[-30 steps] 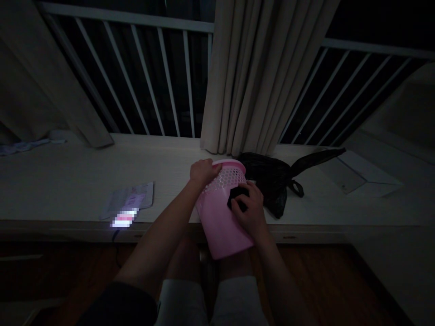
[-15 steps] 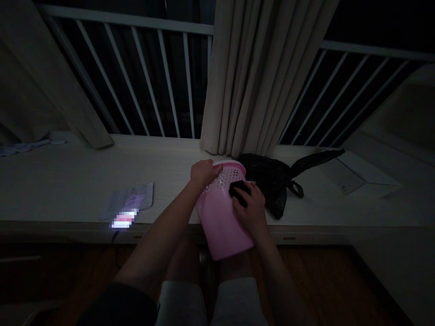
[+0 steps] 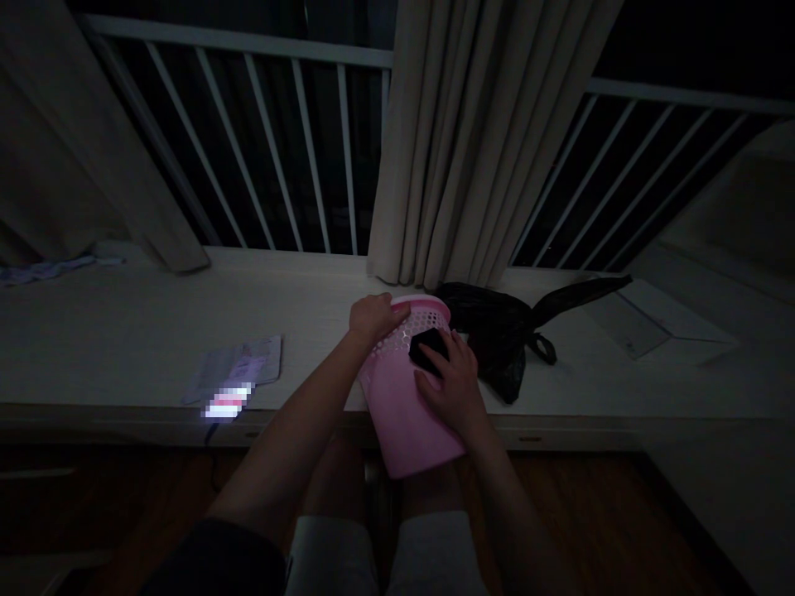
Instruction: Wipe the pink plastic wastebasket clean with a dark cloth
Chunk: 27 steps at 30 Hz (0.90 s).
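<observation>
A pink plastic bin (image 3: 403, 406) with a perforated top band rests tilted on my lap, its mouth leaning against the edge of a pale ledge (image 3: 142, 331). My left hand (image 3: 373, 317) is closed over the bin's rim. My right hand (image 3: 448, 382) presses a small dark cloth (image 3: 427, 349) against the bin's outer wall, just below the perforated band.
A crumpled black plastic bag (image 3: 497, 331) lies on the ledge right behind the bin. Papers and a lit phone (image 3: 233, 379) sit to the left. A curtain (image 3: 478, 141) hangs over white window bars. Flat white sheets (image 3: 652, 319) lie at right. Dark wooden floor below.
My right hand has slid the dark cloth up and then leftward along the bin's wall. My left hand keeps its hold on the rim.
</observation>
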Each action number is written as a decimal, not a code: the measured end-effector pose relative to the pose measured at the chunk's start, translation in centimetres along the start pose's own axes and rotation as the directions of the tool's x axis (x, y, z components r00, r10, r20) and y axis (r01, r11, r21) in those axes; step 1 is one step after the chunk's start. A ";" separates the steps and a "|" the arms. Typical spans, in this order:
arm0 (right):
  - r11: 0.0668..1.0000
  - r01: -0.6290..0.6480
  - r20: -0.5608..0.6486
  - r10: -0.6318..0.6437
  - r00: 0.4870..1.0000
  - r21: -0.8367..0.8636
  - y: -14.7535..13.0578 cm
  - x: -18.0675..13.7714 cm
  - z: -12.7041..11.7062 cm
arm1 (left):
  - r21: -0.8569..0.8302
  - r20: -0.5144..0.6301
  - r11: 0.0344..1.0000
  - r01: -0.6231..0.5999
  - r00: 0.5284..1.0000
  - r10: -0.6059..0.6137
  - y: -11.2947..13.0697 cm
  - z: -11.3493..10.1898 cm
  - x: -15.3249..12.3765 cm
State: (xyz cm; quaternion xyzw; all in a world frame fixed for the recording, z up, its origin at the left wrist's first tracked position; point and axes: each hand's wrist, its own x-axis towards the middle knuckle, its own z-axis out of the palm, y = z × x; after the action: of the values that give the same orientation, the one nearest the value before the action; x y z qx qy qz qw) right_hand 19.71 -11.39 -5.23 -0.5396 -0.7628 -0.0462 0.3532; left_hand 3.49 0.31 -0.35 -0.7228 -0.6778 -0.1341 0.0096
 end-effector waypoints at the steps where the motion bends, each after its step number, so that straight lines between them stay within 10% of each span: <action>1: 1.000 -0.001 0.015 0.002 1.000 -0.018 0.0 0.1 0.0 | -0.002 0.003 1.000 -0.002 1.000 0.002 0.0 0.0 0.0; 27: 0.963 0.121 0.204 -0.072 0.976 -0.241 0.6 6.0 -0.9 | -0.008 -0.019 0.999 -0.034 0.999 0.034 1.1 0.2 0.4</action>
State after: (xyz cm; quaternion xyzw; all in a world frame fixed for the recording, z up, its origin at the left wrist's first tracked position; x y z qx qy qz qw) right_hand 19.65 -6.86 -1.18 -0.5441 -0.8069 -0.1073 0.2032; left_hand 4.63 0.64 -0.30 -0.7329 -0.6648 -0.1436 0.0151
